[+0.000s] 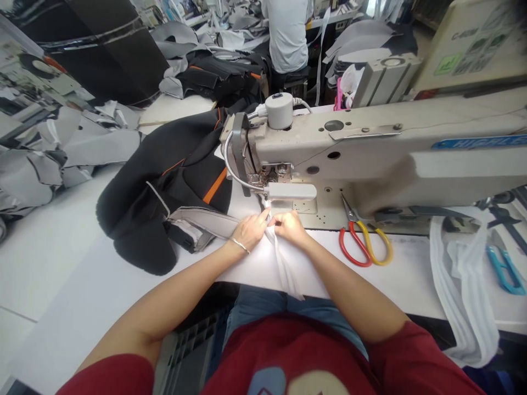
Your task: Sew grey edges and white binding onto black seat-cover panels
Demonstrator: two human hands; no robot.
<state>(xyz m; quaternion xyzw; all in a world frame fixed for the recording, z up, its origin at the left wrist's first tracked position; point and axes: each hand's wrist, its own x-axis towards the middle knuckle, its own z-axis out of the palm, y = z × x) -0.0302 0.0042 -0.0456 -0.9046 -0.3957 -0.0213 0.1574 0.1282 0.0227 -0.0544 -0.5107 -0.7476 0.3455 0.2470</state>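
Observation:
In the head view my right hand [290,227] pinches a white fabric strip [282,266] just in front of the sewing machine's needle area. The strip's tail hangs over the table's front edge. My left hand [251,230] lies close beside it, fingers closed at the same strip and the grey edge of a black garment piece [144,181]. This garment, with orange trim, is spread to the left of the machine. The sewing machine [362,153] stands before both hands, and its white lamp [292,191] shines on them. My fingers partly hide the seam.
Scissors [366,247] with red and yellow handles rest right of my right hand. Farther right, a white band [465,285] hangs off the edge near a blue-handled tool [506,269]. Grey fabric pieces [94,145] pile up at left. A person [288,33] sits behind.

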